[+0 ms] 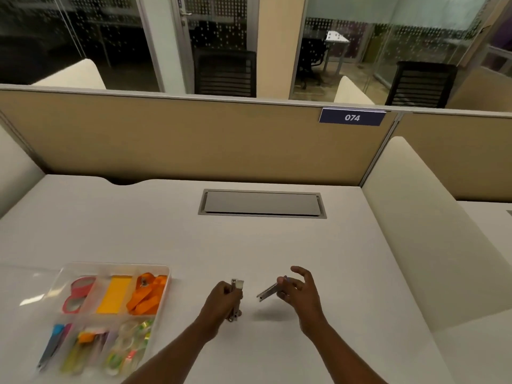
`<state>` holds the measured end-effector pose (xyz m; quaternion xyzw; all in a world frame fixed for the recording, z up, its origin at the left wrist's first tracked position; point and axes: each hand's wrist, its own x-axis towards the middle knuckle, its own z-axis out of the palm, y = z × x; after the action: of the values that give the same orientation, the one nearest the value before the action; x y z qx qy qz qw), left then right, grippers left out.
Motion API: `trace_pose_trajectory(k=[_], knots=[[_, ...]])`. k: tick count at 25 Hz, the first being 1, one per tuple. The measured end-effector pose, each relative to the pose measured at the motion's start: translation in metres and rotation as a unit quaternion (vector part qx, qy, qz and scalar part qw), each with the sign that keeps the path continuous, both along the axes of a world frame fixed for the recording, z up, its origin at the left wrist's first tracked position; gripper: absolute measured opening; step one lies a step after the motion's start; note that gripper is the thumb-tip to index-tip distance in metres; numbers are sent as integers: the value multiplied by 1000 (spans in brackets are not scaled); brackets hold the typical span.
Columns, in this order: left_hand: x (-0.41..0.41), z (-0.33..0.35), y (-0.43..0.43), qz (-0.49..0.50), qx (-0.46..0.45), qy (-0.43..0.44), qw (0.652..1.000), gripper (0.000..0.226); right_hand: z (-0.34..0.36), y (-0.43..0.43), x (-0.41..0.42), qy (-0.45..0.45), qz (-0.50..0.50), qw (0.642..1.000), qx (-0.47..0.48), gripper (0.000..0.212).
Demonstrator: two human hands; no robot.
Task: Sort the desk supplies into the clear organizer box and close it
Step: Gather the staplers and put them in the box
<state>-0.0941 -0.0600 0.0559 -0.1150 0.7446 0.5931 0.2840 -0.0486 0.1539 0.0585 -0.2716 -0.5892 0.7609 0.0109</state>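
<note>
Mid-sort: your left hand [221, 296] grips a metal tool [237, 289], your right hand [300, 293] pinches a metal strip [267, 291]; both probably go into the organizer box [116, 264] next

Open white desk [277, 250] runs from the near edge back to a flush cable hatch [261, 203]. The clear organizer box [116, 265] fills the near left. A tan partition [194, 139] walls the back; a cream side panel [415, 217] closes the right, another [13, 173] the left

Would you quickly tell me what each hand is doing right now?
Left hand: closed around a small metal tool.
Right hand: pinching a thin metal strip, other fingers loose.
</note>
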Motion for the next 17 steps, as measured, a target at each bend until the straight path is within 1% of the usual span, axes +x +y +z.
trace_pose_trajectory(k=[2, 3, 7, 9, 11, 13, 15, 17], knots=[[4, 10, -22, 21, 29, -3, 999, 18, 10, -27, -5, 5, 10, 997, -77, 49], [6, 14, -33, 29, 37, 0, 999, 18, 14, -41, -8, 2, 23, 995, -98, 46], [13, 31, -84, 53, 50, 4, 997, 21, 21, -113, -19, -32, 75, 989, -123, 35], [15, 37, -112, 72, 65, -5, 995, 21, 24, -150, -24, -51, 79, 985, -145, 31], [15, 40, -138, 103, 81, -19, 991, 22, 29, -186, -29, -82, 74, 979, -171, 23], [14, 41, -167, 121, 70, -21, 990, 21, 31, -223, -35, -119, 74, 971, -193, 15], [13, 39, -196, 116, 40, 6, 992, 17, 31, -257, -40, -145, 90, 969, -181, 15], [11, 33, -228, 126, 27, 30, 991, 15, 29, -293, -44, -159, 125, 970, -132, 16]])
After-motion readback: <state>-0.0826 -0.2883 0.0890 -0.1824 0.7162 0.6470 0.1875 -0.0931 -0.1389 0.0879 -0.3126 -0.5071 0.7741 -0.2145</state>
